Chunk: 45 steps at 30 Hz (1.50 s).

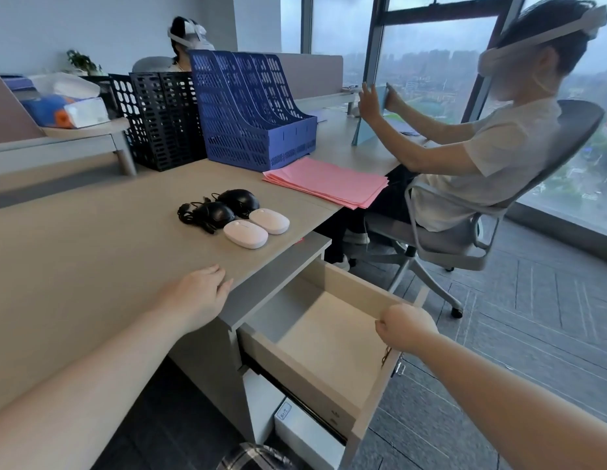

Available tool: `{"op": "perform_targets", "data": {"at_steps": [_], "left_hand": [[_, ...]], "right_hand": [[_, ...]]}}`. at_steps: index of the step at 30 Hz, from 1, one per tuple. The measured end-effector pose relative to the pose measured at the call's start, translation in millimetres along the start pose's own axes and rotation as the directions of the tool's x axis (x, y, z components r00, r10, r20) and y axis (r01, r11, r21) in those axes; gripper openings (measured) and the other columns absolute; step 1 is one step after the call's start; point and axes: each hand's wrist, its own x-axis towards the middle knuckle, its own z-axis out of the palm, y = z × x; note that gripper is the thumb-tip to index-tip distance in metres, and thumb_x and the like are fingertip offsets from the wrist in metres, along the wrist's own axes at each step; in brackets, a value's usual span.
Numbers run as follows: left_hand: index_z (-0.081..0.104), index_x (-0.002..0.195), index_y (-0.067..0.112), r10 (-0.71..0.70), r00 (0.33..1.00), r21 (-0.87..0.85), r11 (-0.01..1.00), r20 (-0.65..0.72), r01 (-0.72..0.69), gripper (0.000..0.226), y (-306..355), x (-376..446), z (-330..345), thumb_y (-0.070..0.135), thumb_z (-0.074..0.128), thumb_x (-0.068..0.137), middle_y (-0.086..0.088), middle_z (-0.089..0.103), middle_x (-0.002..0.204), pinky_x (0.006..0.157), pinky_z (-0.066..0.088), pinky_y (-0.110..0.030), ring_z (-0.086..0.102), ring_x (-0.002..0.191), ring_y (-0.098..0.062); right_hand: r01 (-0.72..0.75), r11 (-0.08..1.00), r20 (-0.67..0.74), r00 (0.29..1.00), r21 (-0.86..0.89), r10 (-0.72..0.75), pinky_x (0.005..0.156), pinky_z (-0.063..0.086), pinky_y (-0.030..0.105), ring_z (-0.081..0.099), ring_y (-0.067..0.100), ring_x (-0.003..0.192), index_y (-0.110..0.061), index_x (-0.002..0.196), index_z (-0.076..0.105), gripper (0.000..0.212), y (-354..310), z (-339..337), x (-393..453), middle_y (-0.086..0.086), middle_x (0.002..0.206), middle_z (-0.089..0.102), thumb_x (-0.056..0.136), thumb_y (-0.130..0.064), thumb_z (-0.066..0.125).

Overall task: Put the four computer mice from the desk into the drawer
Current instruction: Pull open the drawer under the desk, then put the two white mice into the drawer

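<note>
Mice (234, 217): 2 black corded, 2 white, clustered; left hand (200, 293) flat, right hand (405, 327) gripping drawer (329, 378) front.

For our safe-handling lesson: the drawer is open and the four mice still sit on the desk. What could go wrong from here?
1. The two black mice trail tangled cables; lifting one may drag the other or snag.
2. The white mice lie near the desk edge and could be knocked off.
3. The right hand grips the drawer front; fingers could be pinched.
</note>
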Motion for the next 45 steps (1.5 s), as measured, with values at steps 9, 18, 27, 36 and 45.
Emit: {"op": "perform_targets", "data": {"at_steps": [9, 18, 27, 36, 45], "left_hand": [[0.054, 0.073, 0.017, 0.034, 0.989, 0.149, 0.989, -0.147, -0.012, 0.039, 4, 12, -11, 0.039, 0.033, 0.098, -0.001, 0.064, 0.088, 0.069, 0.048, -0.034, 0.062, 0.084, -0.026], [0.033, 0.143, 0.025, -0.029, 0.992, 0.023, 0.999, -0.125, 0.032, 0.063, 18, 51, -20, 0.051, 0.052, 0.088, 0.001, 0.036, 0.146, 0.092, 0.043, -0.038, 0.044, 0.127, -0.028], [0.029, 0.145, 0.026, 0.174, 0.978, 0.363, 0.909, 0.114, -0.204, 0.074, 20, 121, -44, 0.010, 0.057, 0.079, 0.006, 0.034, 0.151, 0.108, 0.037, -0.039, 0.022, 0.145, -0.017], [0.037, 0.137, 0.025, 0.225, 0.945, 0.622, 0.712, 0.238, -0.326, 0.073, 50, 114, -56, 0.029, 0.072, 0.074, 0.000, 0.048, 0.129, 0.078, 0.045, -0.038, 0.046, 0.120, -0.024], [0.044, 0.131, 0.016, 0.237, 0.946, 0.611, 0.722, 0.222, -0.324, 0.045, 119, 53, -49, 0.012, 0.059, 0.088, -0.007, 0.051, 0.131, 0.086, 0.046, -0.039, 0.050, 0.125, -0.028]], "right_hand": [[0.138, 0.989, -0.073, 0.988, 0.046, -0.134, 0.066, 0.052, 0.032, 0.058, 0.023, 0.074, -0.014, 0.075, 0.058, 0.040, -49, -17, 31, -0.002, 0.071, 0.054, 0.098, -0.034, 0.031], [0.388, 0.885, -0.531, 0.822, 0.258, -0.206, 0.075, 0.053, 0.038, 0.058, 0.025, 0.097, -0.012, 0.097, 0.066, 0.031, -130, -81, 85, 0.005, 0.091, 0.066, 0.095, -0.034, 0.043], [0.303, 0.824, -0.257, 0.946, 0.480, -0.198, 0.099, 0.044, 0.042, 0.046, 0.034, 0.129, -0.020, 0.144, 0.032, 0.061, -180, -125, 151, 0.012, 0.141, 0.049, 0.089, -0.032, 0.056], [0.245, 0.890, -0.160, 0.967, 0.385, -0.197, 0.102, 0.045, 0.041, 0.048, 0.031, 0.128, -0.011, 0.138, 0.042, 0.067, -152, -128, 137, 0.010, 0.140, 0.052, 0.083, -0.045, 0.060], [0.187, 0.842, -0.158, 0.980, 0.506, -0.123, 0.082, 0.054, 0.038, 0.062, 0.028, 0.102, -0.015, 0.117, 0.053, 0.051, -85, -88, 75, 0.006, 0.109, 0.065, 0.075, -0.039, 0.068]]}}
